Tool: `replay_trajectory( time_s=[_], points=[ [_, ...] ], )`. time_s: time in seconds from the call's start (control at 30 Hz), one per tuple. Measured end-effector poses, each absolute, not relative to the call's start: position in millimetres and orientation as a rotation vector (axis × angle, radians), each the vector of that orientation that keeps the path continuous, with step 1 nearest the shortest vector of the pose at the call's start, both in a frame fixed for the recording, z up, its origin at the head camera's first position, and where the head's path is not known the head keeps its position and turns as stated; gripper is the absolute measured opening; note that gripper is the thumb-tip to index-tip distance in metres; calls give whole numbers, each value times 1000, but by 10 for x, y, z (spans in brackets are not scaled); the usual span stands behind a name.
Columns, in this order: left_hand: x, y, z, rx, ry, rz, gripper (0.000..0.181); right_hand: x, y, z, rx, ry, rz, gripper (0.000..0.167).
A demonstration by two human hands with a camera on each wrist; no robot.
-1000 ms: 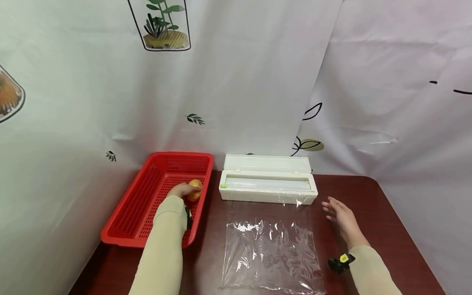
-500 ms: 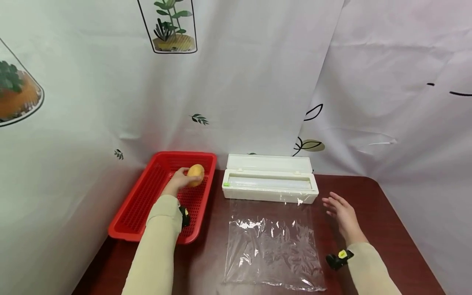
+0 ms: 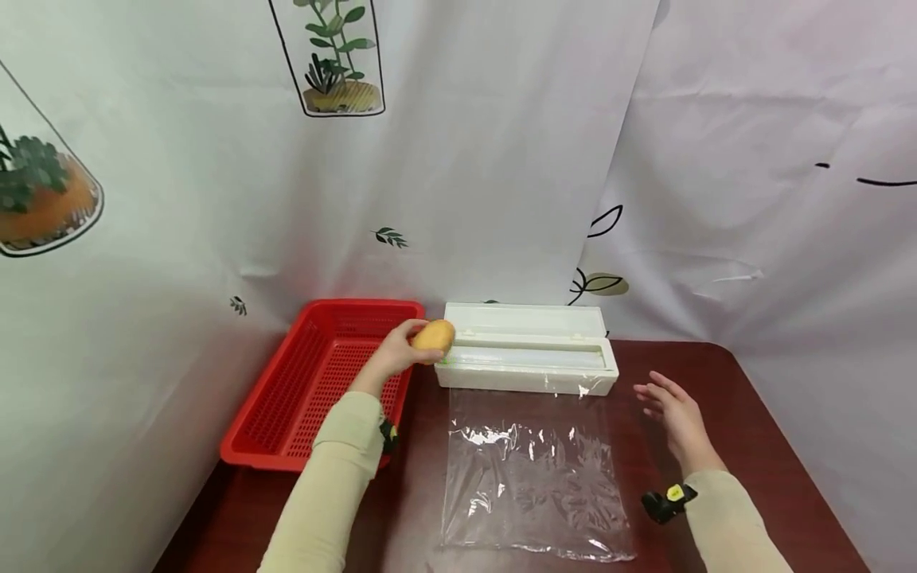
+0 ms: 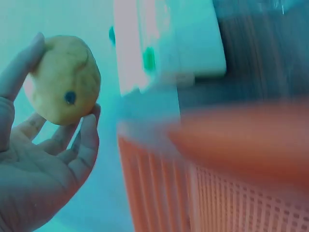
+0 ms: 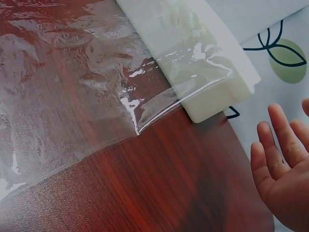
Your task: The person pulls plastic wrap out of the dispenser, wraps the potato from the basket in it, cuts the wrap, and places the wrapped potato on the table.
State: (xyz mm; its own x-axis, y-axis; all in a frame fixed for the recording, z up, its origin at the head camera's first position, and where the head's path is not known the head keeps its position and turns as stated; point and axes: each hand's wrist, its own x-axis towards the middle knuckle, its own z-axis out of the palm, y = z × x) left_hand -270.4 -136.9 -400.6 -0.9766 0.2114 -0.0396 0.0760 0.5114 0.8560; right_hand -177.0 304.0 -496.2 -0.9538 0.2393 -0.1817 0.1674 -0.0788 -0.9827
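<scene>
My left hand (image 3: pixel 392 352) grips a yellow mango (image 3: pixel 434 337) between thumb and fingers, held up beside the right rim of the red basket. In the left wrist view, a dark spot shows on the mango (image 4: pixel 67 79). Behind it stands a white cling film box (image 3: pixel 526 380) with its lid raised and the roll inside; the mango covers its left end. A sheet of clear cling film (image 3: pixel 537 477) runs from the box toward me, flat on the table and wrinkled. My right hand (image 3: pixel 680 422) hovers right of the film, fingers loosely spread, holding nothing.
The red perforated basket (image 3: pixel 247 414) stands at the left against the curtain. A white printed curtain (image 3: pixel 501 159) hangs behind the dark red table (image 3: pixel 752 446). Each wrist carries a small black camera (image 3: pixel 662 505).
My left hand has lifted the mango out of the red basket and carried it right, toward the left end of the cling film box. The right hand has barely moved.
</scene>
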Motion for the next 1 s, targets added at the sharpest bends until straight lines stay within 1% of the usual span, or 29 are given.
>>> replay_trajectory(
  time_s=[0.1,0.2,0.37,0.6,0.8,1.0],
  points=[
    [-2599,-1039,-4074,370,2585,1454,66,-1771,3079,-5022,-430,-2097,2212,50],
    [-2469,-731,-4178,440,2527,1446,65,-1739,3010,-4950,-455,-2112,2202,49],
    [-2311,-429,-4386,519,2398,1526,60,-1690,2921,-4839,-486,-2164,2218,49],
    [-2212,-259,-4535,586,2463,1507,59,-1658,2941,-4865,-503,-2182,2205,48],
    [-2134,-193,-4653,689,2583,1367,61,-1647,2940,-4908,-500,-2175,2205,47],
    [-1979,-91,-4917,708,2624,1281,61,-1643,2900,-4913,-524,-2141,2230,41]
  ],
)
